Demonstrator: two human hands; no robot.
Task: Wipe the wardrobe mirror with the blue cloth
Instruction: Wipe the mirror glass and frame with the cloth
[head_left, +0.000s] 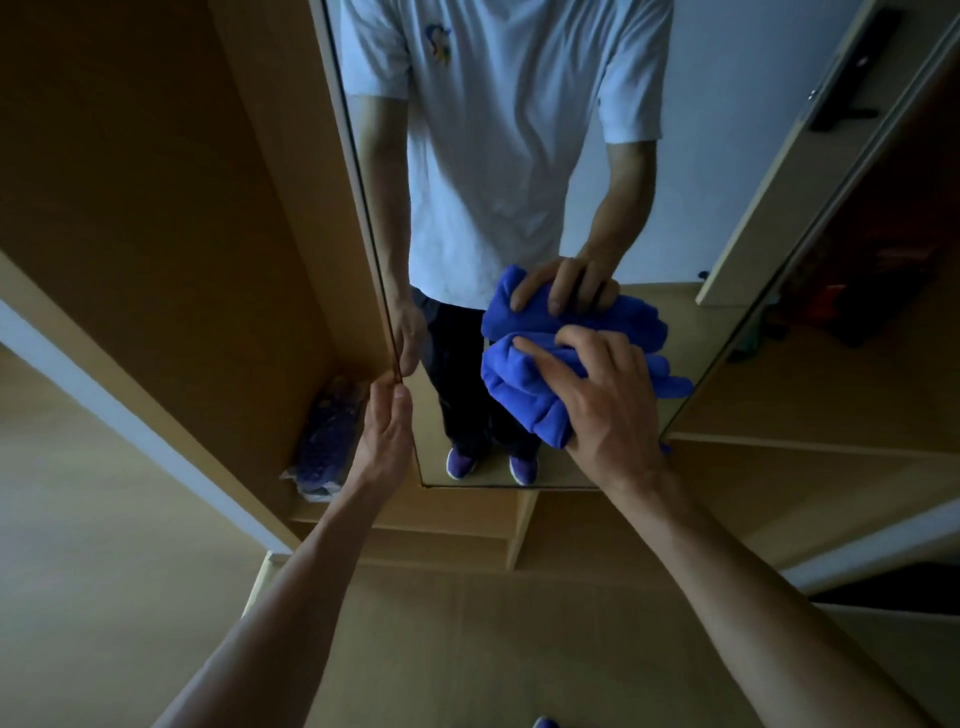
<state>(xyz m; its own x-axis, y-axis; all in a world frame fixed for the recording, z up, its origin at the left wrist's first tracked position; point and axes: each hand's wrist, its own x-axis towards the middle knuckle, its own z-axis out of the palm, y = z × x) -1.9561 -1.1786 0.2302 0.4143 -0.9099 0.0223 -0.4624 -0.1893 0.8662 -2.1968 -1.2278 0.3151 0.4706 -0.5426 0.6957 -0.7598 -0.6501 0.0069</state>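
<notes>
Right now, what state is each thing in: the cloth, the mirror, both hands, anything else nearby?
blue cloth: bunched, pressed against the glass.
mirror: upright, cloth on its lower part.
right hand: grips the cloth.
left hand: holds the mirror's left edge.
plastic bag: lying on the wardrobe shelf, untouched.

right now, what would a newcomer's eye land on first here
The bunched bright blue cloth stands out first, pressed against the tall wardrobe mirror right of centre, in the grip of the right hand. The left hand holds the mirror's left edge lower down. The glass above reflects the person's white t-shirt.
</notes>
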